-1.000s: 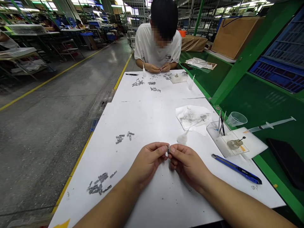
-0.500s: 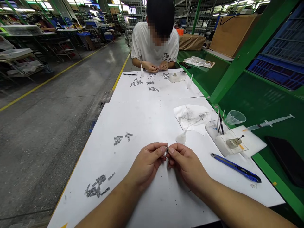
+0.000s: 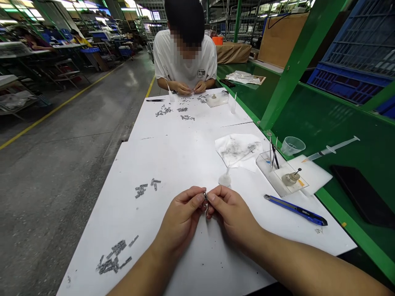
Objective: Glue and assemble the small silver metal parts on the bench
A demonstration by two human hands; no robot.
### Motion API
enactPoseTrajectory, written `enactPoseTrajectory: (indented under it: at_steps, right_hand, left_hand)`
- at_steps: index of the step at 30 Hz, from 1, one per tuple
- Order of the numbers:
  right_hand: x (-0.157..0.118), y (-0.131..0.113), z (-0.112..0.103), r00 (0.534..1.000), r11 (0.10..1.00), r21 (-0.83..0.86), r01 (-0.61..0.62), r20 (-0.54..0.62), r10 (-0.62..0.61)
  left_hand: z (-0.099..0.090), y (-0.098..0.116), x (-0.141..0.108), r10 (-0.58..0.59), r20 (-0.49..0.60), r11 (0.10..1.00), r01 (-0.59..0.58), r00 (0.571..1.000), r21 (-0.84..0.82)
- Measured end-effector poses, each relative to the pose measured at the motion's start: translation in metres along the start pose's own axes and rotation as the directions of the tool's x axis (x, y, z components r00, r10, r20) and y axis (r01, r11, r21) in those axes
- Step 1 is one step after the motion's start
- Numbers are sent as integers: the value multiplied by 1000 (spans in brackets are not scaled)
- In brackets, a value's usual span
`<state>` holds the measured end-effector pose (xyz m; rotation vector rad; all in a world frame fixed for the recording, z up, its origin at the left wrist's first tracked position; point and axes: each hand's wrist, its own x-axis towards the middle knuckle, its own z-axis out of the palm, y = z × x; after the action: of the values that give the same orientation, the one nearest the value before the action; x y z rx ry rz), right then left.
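A small metal link piece (image 3: 205,196) is pinched between my two hands, just above the white tabletop; its details are too small to make out. My left hand (image 3: 185,213) grips it from the left with thumb and forefinger. From the right, my right hand (image 3: 226,207) closes thumb and fingertips on the same piece. Loose grey metal link pieces (image 3: 114,257) lie in a pile left of my forearm, and a smaller group (image 3: 141,190) lies farther up. Just beyond my fingers stands a squeeze bottle (image 3: 225,179) with a thin nozzle.
To the right lie a blue utility knife (image 3: 296,210), a clear holder with tweezers (image 3: 274,154), a small glass jar (image 3: 290,178), a plastic cup (image 3: 293,145) and a syringe (image 3: 331,149). A smudged cloth (image 3: 237,149) lies ahead. Across the table sits a co-worker (image 3: 185,57).
The camera view has turned slightly right, so the table and its contents sit farther left. Both hands keep their pinch on the small metal piece.
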<state>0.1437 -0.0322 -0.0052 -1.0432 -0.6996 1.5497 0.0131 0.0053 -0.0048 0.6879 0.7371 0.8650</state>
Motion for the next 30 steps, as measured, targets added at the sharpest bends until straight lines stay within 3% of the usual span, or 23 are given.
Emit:
enactPoseTrajectory:
  at_steps: [8, 18, 23, 30]
  right_hand:
    - [0, -1, -1, 1000, 1000, -24, -7, -15, 7]
    - [1, 0, -2, 999, 997, 69, -21, 27, 19]
    - [0, 0, -4, 1000, 999, 34, -2, 18, 1]
    - [3, 0, -8, 1000, 1000, -26, 9, 22, -9]
  left_hand:
    - [-4, 0, 1, 11, -42, 993, -6, 999, 122]
    - [-3, 0, -1, 27, -45, 979, -18, 999, 203]
    - [-4, 4, -3, 92, -93, 936, -54, 991, 348]
    - [-6, 6, -3, 119, -81, 884, -68, 990, 463]
